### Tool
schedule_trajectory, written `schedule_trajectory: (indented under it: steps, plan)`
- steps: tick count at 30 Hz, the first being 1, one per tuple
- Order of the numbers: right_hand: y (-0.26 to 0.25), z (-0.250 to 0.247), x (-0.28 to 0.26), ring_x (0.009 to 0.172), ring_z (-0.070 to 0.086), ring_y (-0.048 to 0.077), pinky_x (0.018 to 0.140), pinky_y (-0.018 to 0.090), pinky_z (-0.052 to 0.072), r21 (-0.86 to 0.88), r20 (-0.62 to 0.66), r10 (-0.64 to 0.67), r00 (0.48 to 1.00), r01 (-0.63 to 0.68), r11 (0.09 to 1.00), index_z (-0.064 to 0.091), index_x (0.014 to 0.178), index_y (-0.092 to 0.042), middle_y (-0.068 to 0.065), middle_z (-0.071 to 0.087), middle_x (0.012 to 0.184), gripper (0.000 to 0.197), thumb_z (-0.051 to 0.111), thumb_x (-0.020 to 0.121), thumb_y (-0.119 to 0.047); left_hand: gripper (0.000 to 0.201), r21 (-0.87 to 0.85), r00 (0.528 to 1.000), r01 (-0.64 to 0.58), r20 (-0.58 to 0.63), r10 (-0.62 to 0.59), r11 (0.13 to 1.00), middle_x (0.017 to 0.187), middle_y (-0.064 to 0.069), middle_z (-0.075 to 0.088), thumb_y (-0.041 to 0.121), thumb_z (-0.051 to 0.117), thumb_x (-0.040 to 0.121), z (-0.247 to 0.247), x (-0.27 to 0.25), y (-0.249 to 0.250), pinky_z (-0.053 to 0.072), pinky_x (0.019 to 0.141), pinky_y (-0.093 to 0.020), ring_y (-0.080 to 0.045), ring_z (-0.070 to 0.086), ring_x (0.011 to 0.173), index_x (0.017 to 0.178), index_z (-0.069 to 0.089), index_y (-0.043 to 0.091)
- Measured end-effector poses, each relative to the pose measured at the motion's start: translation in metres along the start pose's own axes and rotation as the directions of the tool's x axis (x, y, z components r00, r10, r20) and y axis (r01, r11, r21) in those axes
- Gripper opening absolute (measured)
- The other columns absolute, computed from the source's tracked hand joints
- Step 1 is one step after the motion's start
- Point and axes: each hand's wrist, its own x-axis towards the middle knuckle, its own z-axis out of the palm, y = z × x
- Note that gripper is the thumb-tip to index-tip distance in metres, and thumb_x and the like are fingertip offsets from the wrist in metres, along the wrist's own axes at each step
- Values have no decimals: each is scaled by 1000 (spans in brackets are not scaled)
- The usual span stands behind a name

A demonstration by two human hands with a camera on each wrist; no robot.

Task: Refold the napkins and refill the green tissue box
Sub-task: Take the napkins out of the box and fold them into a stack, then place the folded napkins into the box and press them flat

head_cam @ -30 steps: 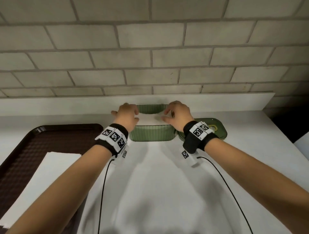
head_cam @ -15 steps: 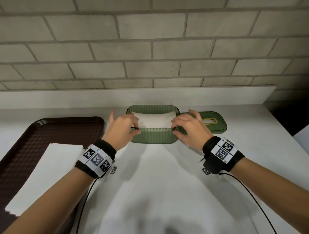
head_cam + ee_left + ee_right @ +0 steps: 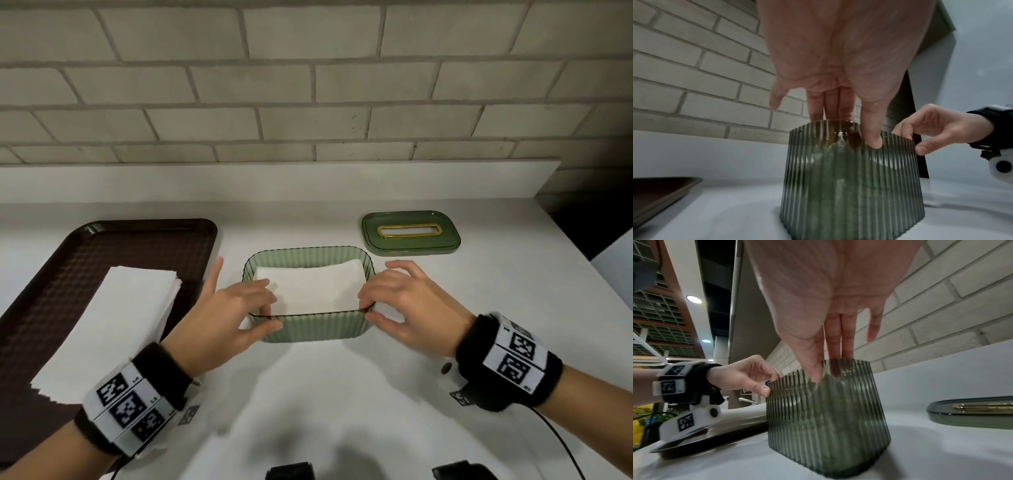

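Observation:
The ribbed green tissue box (image 3: 310, 330) stands lidless on the white counter, with folded white napkins (image 3: 308, 291) lying inside it. My left hand (image 3: 269, 313) pinches its front left corner, thumb outside and fingers inside the rim. At the front right corner my right hand (image 3: 367, 310) pinches the rim the same way. In the left wrist view, the left hand (image 3: 851, 129) has its thumb on the box wall (image 3: 849, 178). The right wrist view shows the right hand (image 3: 826, 368) over the box (image 3: 828, 410). The green lid (image 3: 411, 233) with its gold slot lies behind, at the right.
A dark brown tray (image 3: 113, 246) at the left holds a stack of flat white napkins (image 3: 113, 329). A brick wall with a low white ledge (image 3: 274, 181) runs behind. The counter ends at the right (image 3: 582, 260).
The box has slid toward me, away from the wall and the lid. Both hands have left the napkins' top and now pinch the box's front corners.

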Motion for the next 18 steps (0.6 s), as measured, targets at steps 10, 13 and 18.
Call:
schedule_trajectory:
  steps: [10, 13, 18]
  plan:
    - [-14, -12, 26, 147, -6, 28, 107, 59, -25, -367, 479, 103, 872, 92, 925, 65, 101, -34, 4, 50, 133, 75, 42, 61, -93, 75, 325, 913, -52, 398, -87, 944, 140, 2, 42, 94, 40, 61, -22, 19, 20, -13, 112, -59, -19, 7, 145, 96, 64, 32]
    - [-20, -7, 28, 147, -13, 29, 105, 64, -26, -411, 498, 94, 862, 139, 901, 68, 103, -34, 6, 53, 129, 81, 38, 59, -95, 77, 358, 887, -31, 440, -139, 933, 137, 0, 46, 93, 41, 61, -18, 22, 25, -15, 109, -62, -19, 11, 143, 97, 66, 30]
    - [14, -35, 38, 132, 40, 10, 117, 50, 15, 148, 181, 64, 981, -92, 985, 68, 86, -32, -17, 62, 118, 64, 44, 66, -88, 71, 115, 934, 105, 328, -138, 988, 129, 15, 51, 93, 40, 59, -27, 16, 22, -1, 115, -59, -5, 22, 138, 83, 61, 30]
